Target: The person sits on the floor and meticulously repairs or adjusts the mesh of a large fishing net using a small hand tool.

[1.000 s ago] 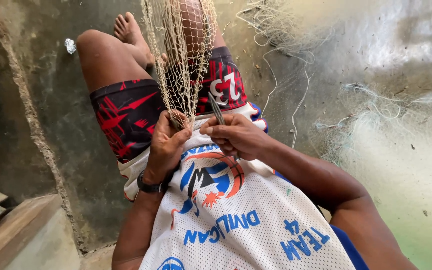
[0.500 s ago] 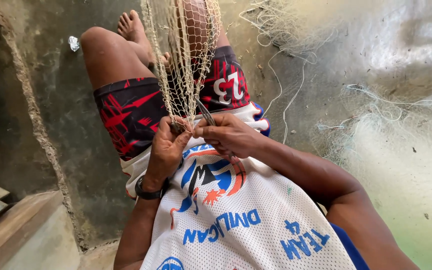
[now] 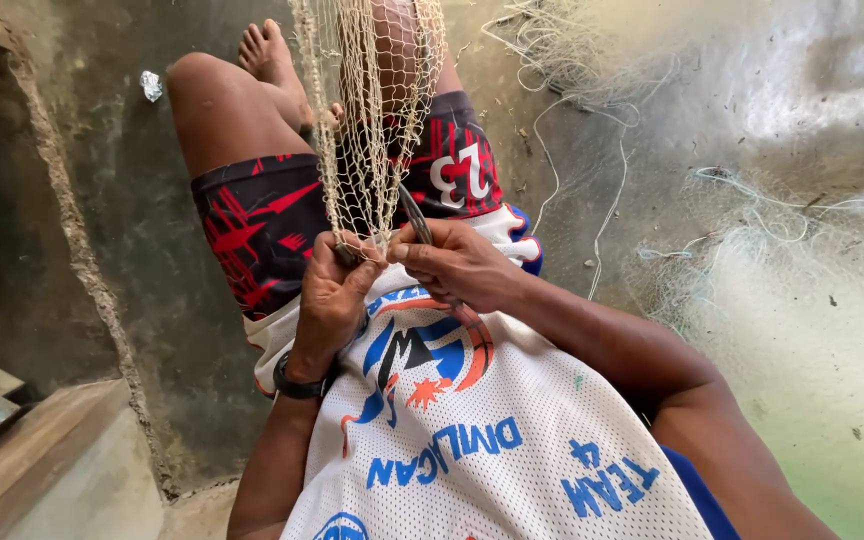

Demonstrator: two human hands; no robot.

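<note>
Netting [image 3: 367, 120] of pale cord hangs taut from the far top of the view down to the person's lap, where both hands meet at its near edge. The left hand [image 3: 337, 300] is closed around the bunched bottom of the mesh, fingers curled and pressed together on the cords. The right hand [image 3: 457, 265] pinches a slim dark netting needle [image 3: 414, 215] between thumb and fingertips, its tip lying against the mesh just above the knuckles. The likeliest slip, as I judge it, is the needle catching a wrong loop or a strand sliding out of the left-hand grip, since the cords are thin and crowded tightly where the hands meet; a hard tug could also pull a knot loose. Loose line [image 3: 592, 130] sprawls on the concrete floor [image 3: 112, 200] to the right, near enough to tangle with the work. No container shows anywhere; a heap of fine net [image 3: 752, 270] lies bare on the floor at the right.
</note>
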